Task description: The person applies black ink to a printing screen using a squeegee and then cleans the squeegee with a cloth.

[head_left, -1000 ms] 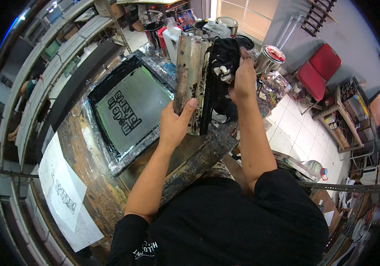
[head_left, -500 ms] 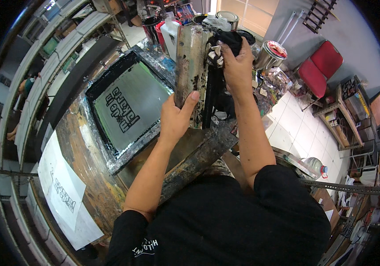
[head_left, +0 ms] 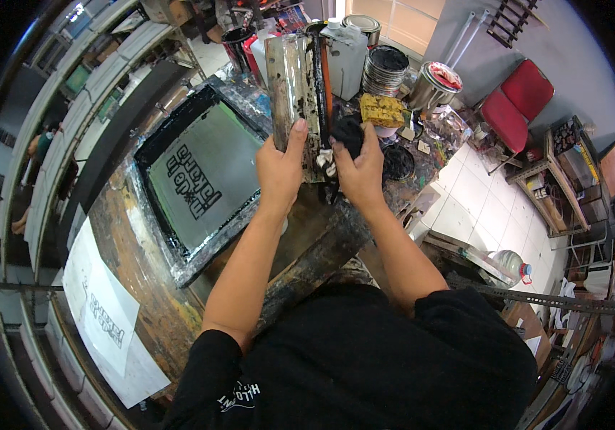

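Observation:
My left hand [head_left: 281, 169] is closed around the lower part of a long wooden squeegee [head_left: 289, 86], its thumb lying along the face. The squeegee stands nearly upright, stained with ink, with a dark, partly orange blade edge on its right side. My right hand [head_left: 362, 168] grips a bunched black rag [head_left: 348, 137] with pale patches, at the lower end of the blade edge. To the left lies a screen-printing frame [head_left: 214, 168] with black ink around its inner border and dark lettering on its mesh.
Beyond the hands stand a white jug [head_left: 344, 61], a stack of ink-blackened lids or tins [head_left: 385, 70], a yellow block-like item [head_left: 382, 110] and a paint can [head_left: 436, 86]. Printed paper sheets [head_left: 106, 322] lie at the table's left. A red chair [head_left: 515, 107] stands on the right.
My right hand has slid the rag down the blade edge toward me, from the squeegee's top to its lower end. The squeegee has shifted slightly left and up.

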Available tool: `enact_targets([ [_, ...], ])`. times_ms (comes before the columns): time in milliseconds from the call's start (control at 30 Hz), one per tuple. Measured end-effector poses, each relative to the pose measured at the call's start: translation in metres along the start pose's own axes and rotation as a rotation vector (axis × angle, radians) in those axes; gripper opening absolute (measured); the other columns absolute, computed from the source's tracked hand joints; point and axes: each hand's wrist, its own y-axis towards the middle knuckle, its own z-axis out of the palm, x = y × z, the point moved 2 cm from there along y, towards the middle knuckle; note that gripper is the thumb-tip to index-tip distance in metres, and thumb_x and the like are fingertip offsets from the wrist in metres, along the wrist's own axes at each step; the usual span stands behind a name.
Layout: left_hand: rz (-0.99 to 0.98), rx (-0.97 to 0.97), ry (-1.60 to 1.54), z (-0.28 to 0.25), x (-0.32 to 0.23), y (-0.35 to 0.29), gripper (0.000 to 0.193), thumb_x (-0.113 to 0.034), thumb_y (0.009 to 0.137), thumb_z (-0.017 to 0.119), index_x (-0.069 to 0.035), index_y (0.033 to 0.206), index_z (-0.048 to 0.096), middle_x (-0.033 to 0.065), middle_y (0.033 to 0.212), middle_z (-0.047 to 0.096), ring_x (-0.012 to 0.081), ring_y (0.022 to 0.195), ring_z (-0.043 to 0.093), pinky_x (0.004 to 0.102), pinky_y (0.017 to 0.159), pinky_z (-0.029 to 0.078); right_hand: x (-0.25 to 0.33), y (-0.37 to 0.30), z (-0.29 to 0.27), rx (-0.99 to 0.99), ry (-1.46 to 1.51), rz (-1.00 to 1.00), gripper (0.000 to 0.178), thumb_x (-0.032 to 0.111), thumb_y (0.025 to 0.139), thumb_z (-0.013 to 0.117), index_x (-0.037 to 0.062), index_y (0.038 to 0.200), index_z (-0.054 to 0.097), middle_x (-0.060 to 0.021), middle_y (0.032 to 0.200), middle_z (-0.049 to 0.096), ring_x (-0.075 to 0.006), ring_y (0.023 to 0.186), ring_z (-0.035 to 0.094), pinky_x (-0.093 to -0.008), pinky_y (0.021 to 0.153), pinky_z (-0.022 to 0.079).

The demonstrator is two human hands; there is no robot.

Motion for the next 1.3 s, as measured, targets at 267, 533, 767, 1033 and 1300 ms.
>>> enact_targets([
  [267, -0.057, -0.024, -0.066, 0.010, 0.017, 0.017, 0.048, -0.044, 0.098, 0.071, 0.003, 0.091, 0.071, -0.0016, 0.078, 0.063, 0.0077, 0.074, 0.051, 0.0281, 0.067, 0.044, -0.013, -0.033, -0.010, 0.011, -0.104, -0.047, 0.031, 0.008, 0.090, 0.067, -0.0031, 0.114, 0.051, -0.0125, 0.090, 0.065, -0.0084, 0.066, 0.055, -0.0281, 0.056, 0.045],
  [533, 0.171, -0.266, -0.001, 0.020, 0.028, 0.015, 0.056, -0.048, 0.096, 0.072, 0.008, 0.100, 0.067, 0.0132, 0.083, 0.071, 0.0214, 0.075, 0.064, 0.0368, 0.071, 0.050, -0.029, -0.037, 0.008, -0.246, 0.233, 0.253, 0.031, 0.002, 0.098, 0.064, -0.0025, 0.127, 0.055, -0.0078, 0.112, 0.066, -0.0126, 0.102, 0.060, -0.0287, 0.089, 0.049],
  [767, 0.405, -0.321, 0.198, 0.006, 0.002, -0.009, 0.057, -0.047, 0.096, 0.072, 0.009, 0.104, 0.065, 0.0211, 0.089, 0.072, 0.0302, 0.082, 0.069, 0.0408, 0.078, 0.052, -0.020, -0.034, 0.003, -0.172, 0.632, 0.611, 0.024, 0.003, 0.103, 0.055, 0.0011, 0.127, 0.057, -0.0082, 0.111, 0.069, -0.0173, 0.093, 0.069, -0.0329, 0.081, 0.057],
  [1033, 0.237, -0.138, 0.234, -0.038, -0.004, -0.026, 0.057, -0.048, 0.096, 0.071, 0.005, 0.114, 0.067, 0.0143, 0.097, 0.074, 0.0209, 0.088, 0.068, 0.0355, 0.084, 0.052, 0.042, 0.027, -0.033, -0.170, 0.565, 0.196, 0.027, 0.002, 0.102, 0.055, -0.0011, 0.129, 0.052, -0.0102, 0.116, 0.066, -0.0163, 0.102, 0.065, -0.0310, 0.090, 0.054],
  [1300, 0.151, 0.064, 0.282, -0.053, -0.005, -0.078, 0.059, -0.048, 0.096, 0.071, 0.006, 0.117, 0.066, 0.0158, 0.103, 0.074, 0.0230, 0.094, 0.068, 0.0363, 0.091, 0.051, 0.067, 0.070, -0.005, -0.303, 0.428, -0.138, 0.027, 0.014, 0.107, 0.055, 0.0010, 0.130, 0.047, -0.0091, 0.114, 0.063, -0.0137, 0.095, 0.062, -0.0292, 0.084, 0.051],
])
